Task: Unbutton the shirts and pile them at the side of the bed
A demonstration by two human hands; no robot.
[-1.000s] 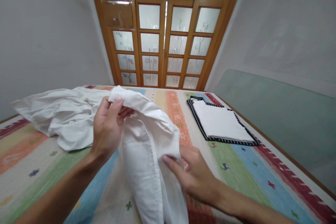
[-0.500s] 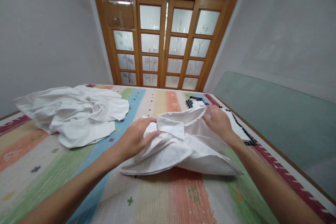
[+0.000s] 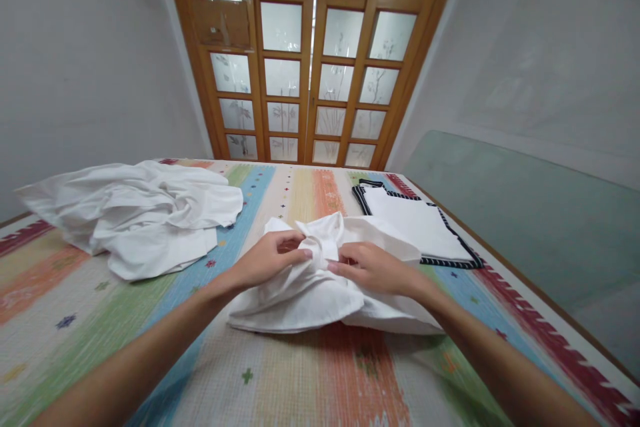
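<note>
- On the striped cover (image 3: 283, 363), in the head view, a rumpled white cloth (image 3: 310, 307) lies at the centre, its middle gathered up between two hands.
- Left hand (image 3: 270, 257): thumb and fingers pinch a raised fold.
- Right hand (image 3: 374, 268): thumb and fingers grip the same gather, near the left's.
- Farther left lies a crumpled white heap (image 3: 155, 217); right, a folded white piece (image 3: 423, 223) with striped edging.
- Beyond stand wooden doors (image 3: 309, 60).

Bare, slim forearms (image 3: 150, 350) taper to narrow wrists (image 3: 227, 282) and ungloved fingers (image 3: 290, 236).
</note>
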